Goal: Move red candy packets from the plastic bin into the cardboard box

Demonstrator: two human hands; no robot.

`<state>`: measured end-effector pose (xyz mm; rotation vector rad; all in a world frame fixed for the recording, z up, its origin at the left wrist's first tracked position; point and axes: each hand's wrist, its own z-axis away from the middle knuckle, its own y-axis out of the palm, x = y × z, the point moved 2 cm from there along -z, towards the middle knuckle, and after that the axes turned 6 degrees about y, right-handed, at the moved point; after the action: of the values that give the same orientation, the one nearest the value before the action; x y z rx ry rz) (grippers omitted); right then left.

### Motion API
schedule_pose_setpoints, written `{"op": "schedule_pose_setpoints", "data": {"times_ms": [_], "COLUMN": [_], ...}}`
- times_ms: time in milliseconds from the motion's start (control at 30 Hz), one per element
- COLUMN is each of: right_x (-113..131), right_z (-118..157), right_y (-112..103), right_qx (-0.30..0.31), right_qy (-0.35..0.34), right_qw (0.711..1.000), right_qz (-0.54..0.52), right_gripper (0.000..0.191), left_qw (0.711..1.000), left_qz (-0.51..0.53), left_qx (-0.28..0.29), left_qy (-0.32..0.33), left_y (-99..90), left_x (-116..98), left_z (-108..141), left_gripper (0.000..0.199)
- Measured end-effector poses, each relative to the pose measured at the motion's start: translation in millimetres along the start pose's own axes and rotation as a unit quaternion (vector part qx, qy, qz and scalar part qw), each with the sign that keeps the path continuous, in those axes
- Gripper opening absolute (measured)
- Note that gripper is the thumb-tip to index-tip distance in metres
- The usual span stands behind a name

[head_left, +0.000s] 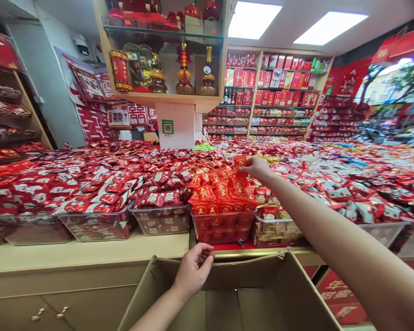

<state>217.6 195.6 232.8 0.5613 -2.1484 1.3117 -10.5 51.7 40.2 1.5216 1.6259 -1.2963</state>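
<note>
My right hand reaches over the counter, its fingers closed on a small red packet with gold print. Under it, a clear plastic bin is heaped with similar red-and-gold packets. My left hand hovers at the far rim of a cardboard box. Its fingers are loosely curled, the thumb stands apart from them, and nothing shows between them. The box is open at the top, and the part of its bottom in view shows bare cardboard.
More clear bins of wrapped packets line the counter, such as a dark red lot and a red-and-white lot. A glass display cabinet with bottles overhangs the counter. Stocked shelves stand behind. Cabinet doors lie below left.
</note>
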Motion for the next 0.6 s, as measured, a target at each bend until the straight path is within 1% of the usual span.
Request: {"op": "schedule_pose_setpoints", "data": {"times_ms": [200, 333, 500, 600], "right_x": [-6, -7, -9, -12], "right_z": [5, 5, 3, 5], "right_y": [7, 8, 9, 11], "right_qx": [0.038, 0.036, 0.032, 0.03], "right_qy": [0.003, 0.007, 0.013, 0.01], "right_qw": [0.998, 0.997, 0.993, 0.989], "right_qz": [0.045, 0.073, 0.114, 0.146], "right_gripper": [0.024, 0.022, 0.033, 0.028], "left_qw": [1.0, 1.0, 1.0, 1.0], "left_qz": [-0.006, -0.004, -0.009, -0.014], "left_qx": [0.002, 0.006, 0.007, 0.011], "left_qy": [0.003, 0.007, 0.013, 0.018], "left_y": [-0.7, -1.3, -1.3, -0.8], "left_x": [1, 0, 2, 4], "left_z": [1, 1, 1, 0], "left_gripper": [0.015, 0.014, 0.014, 0.015]}}
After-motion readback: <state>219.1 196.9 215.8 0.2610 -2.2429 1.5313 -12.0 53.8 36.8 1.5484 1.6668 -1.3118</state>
